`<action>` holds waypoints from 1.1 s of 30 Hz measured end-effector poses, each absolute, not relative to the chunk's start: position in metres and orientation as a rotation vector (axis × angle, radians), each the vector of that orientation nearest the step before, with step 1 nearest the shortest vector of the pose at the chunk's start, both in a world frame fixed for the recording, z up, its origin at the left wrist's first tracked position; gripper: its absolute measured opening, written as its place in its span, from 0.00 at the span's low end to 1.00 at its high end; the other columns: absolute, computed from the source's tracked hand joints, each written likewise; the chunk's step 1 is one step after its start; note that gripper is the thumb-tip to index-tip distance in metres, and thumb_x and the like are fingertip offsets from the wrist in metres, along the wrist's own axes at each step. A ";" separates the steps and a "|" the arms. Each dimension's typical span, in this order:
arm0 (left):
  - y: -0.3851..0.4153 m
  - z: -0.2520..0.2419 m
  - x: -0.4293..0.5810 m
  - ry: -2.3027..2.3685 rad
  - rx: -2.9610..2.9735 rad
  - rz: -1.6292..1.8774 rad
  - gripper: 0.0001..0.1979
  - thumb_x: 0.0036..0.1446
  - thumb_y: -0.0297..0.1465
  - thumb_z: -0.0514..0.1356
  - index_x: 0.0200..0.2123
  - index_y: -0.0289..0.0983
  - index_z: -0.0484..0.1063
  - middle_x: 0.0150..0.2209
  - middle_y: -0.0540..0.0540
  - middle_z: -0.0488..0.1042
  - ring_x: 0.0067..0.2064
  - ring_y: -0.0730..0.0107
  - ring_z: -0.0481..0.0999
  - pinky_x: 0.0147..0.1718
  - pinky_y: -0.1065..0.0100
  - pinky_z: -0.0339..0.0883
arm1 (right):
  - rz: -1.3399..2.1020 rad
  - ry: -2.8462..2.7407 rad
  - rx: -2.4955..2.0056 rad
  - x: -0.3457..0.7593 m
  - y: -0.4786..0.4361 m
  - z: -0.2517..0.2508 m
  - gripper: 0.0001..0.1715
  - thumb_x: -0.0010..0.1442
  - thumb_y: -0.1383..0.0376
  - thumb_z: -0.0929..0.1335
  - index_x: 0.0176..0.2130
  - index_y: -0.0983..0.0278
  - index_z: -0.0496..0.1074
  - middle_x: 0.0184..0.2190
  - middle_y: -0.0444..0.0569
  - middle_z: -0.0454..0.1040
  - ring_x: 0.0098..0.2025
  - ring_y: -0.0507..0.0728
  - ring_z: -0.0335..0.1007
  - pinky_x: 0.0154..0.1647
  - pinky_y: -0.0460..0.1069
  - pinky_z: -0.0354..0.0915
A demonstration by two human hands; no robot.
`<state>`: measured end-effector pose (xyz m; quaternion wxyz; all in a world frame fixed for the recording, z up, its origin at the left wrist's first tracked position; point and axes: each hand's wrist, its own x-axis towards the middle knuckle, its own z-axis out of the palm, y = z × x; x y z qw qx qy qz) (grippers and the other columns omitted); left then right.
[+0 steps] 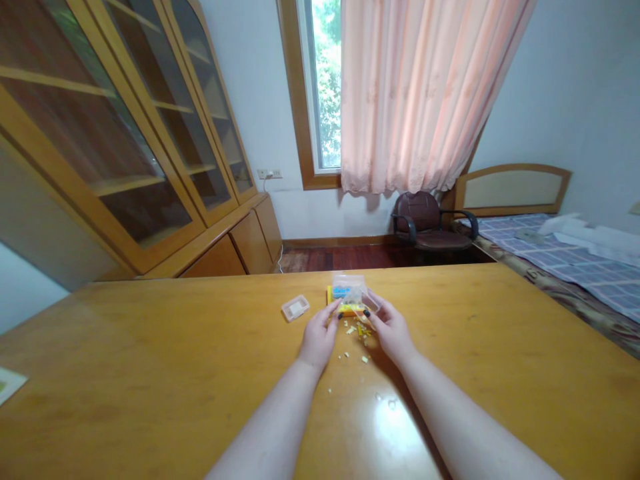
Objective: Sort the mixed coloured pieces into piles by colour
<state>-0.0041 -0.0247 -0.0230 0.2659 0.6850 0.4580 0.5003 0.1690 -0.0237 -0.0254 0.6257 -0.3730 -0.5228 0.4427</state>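
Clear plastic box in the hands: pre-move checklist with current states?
1. Left hand on the clear plastic box: ok, fingers at one side.
2. Right hand on it: ok, opposite side.
3. Box off the yellow item: cannot tell, they overlap in view.
4. Table between the forearms free of loose pieces: not ok, several lie scattered.
5. Small case apart from left hand: ok, gap visible.
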 end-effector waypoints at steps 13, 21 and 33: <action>-0.035 -0.007 -0.003 1.188 2.383 0.743 0.27 0.60 0.33 0.49 0.63 0.45 0.50 0.65 0.48 0.49 0.66 0.65 0.46 0.63 0.52 0.36 | 1.179 -1.018 -0.821 0.155 -0.031 -0.021 0.30 0.45 0.53 0.73 0.45 0.62 0.70 0.48 0.56 0.73 0.50 0.64 0.69 0.47 0.59 0.68; -0.053 -0.011 0.003 1.733 2.187 0.449 0.38 0.56 0.40 0.53 0.65 0.36 0.40 0.66 0.37 0.34 0.66 0.50 0.35 0.61 0.45 0.32 | 0.966 -0.625 -0.941 0.186 -0.018 -0.016 0.22 0.52 0.54 0.67 0.43 0.65 0.67 0.44 0.56 0.75 0.44 0.60 0.74 0.38 0.53 0.72; -0.065 -0.032 0.023 2.090 2.022 0.107 0.42 0.53 0.49 0.50 0.64 0.31 0.43 0.65 0.28 0.35 0.65 0.38 0.35 0.55 0.34 0.28 | 0.642 -0.458 -1.162 0.227 0.017 -0.049 0.20 0.49 0.57 0.66 0.40 0.67 0.67 0.37 0.53 0.76 0.39 0.56 0.74 0.38 0.51 0.71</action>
